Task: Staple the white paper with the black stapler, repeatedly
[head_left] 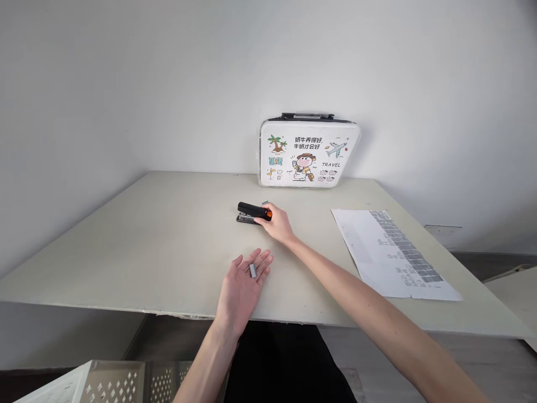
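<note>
Palm up near the table's front edge, my left hand [245,282] has its fingers spread. A small grey strip of staples [252,271] lies loose across that palm. Farther out, my right hand [277,223] is closed around the rear end of a black stapler [251,210] with an orange part at its back. The stapler sits on or just over the tabletop, its front pointing left, with a gap between its upper arm and base. Just behind my right fingers a second small grey piece [265,202] is partly hidden; it looks like more staples.
A white printed case [310,154] with a black handle stands against the wall at the table's back. Printed paper [390,254] lies on the right side of the pale table [126,240]. Below the front edge, at lower left, is a perforated white basket [113,386].
</note>
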`<state>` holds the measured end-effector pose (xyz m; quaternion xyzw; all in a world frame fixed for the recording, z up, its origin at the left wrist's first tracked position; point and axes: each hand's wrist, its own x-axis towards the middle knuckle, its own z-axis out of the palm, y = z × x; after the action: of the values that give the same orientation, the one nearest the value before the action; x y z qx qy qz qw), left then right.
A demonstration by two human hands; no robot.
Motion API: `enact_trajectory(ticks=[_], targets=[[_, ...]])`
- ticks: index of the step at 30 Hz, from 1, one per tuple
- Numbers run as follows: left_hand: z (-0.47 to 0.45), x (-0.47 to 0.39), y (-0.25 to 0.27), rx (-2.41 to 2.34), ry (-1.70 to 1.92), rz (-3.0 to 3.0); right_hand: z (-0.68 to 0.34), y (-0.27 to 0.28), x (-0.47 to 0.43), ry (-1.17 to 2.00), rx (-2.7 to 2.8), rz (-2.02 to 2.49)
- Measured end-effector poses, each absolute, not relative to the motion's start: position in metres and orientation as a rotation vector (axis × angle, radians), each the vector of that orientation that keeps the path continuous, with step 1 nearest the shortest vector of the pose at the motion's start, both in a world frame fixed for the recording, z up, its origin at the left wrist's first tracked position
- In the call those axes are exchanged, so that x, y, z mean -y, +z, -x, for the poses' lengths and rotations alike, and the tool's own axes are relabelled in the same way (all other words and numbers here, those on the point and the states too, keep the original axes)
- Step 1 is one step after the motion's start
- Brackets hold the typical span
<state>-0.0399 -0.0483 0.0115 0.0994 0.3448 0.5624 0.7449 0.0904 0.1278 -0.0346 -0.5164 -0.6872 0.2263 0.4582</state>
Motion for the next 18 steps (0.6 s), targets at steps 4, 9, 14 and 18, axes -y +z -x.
enact_trajectory(ticks=[4, 9, 14, 18], targets=[[0.041, 0.048, 0.011, -0.739, 1.237, -0.232, -0.09, -0.023, -0.124, 0.478, 1.747, 1.289], [0.04, 0.046, 0.006, -0.737, 1.3, -0.308, -0.097, 0.004, -0.053, 0.342, 1.808, 1.193], [0.029, 0.046, 0.01, -0.79, 1.3, -0.406, -0.1, 0.01, 0.022, 0.312, 2.045, 1.205], [0.011, 0.048, 0.016, -0.737, 1.232, -0.418, -0.107, 0.005, 0.038, 0.233, 2.033, 1.272]])
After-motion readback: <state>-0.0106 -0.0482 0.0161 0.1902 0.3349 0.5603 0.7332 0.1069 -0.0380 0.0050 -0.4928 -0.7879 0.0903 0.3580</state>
